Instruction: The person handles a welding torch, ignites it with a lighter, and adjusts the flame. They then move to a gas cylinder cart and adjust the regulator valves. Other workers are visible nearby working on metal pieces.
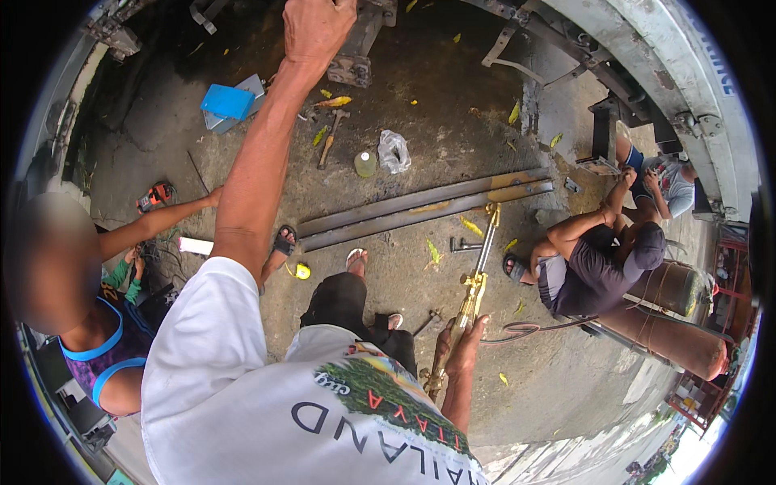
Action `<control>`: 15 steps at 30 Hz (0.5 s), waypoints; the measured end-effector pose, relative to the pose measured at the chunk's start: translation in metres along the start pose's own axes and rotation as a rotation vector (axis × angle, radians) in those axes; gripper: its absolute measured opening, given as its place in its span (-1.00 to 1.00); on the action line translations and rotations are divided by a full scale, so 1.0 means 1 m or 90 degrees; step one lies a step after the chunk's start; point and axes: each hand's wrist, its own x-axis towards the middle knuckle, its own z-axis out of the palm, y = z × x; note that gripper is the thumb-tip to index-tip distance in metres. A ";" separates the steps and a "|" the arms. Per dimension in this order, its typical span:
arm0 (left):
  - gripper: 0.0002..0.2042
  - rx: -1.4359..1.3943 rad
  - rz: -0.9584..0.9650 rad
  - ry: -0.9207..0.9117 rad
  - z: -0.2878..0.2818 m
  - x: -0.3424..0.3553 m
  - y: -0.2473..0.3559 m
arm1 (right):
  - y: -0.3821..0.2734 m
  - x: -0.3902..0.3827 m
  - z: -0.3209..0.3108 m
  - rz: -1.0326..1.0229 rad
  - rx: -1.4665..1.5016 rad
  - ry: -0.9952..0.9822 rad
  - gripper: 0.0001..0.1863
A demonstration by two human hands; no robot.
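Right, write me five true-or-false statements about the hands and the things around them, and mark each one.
1. The right hand holds a brass torch. True.
2. The left hand reaches down to the yellow tape measure. False: the left hand is up at the picture's top edge, where it shows beside a metal bracket.
3. A clear plastic bag lies beside a bottle. True.
4. The two metal bars lie crossed. False: the metal bars lie side by side.
5. The hammer rests on top of the blue box. False: the hammer lies on the ground, to the right of the blue box.
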 end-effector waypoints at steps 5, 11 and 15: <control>-0.77 -0.103 -0.347 -0.283 -0.110 -0.136 0.029 | 0.013 0.003 -0.049 -0.007 0.006 -0.023 -0.14; -0.84 0.030 -0.542 -0.901 -0.290 -0.425 0.066 | 0.024 -0.004 -0.100 -0.032 -0.006 -0.050 -0.13; -0.82 0.026 -0.459 -1.009 -0.388 -0.524 0.111 | 0.037 -0.004 -0.138 -0.025 -0.023 -0.068 -0.16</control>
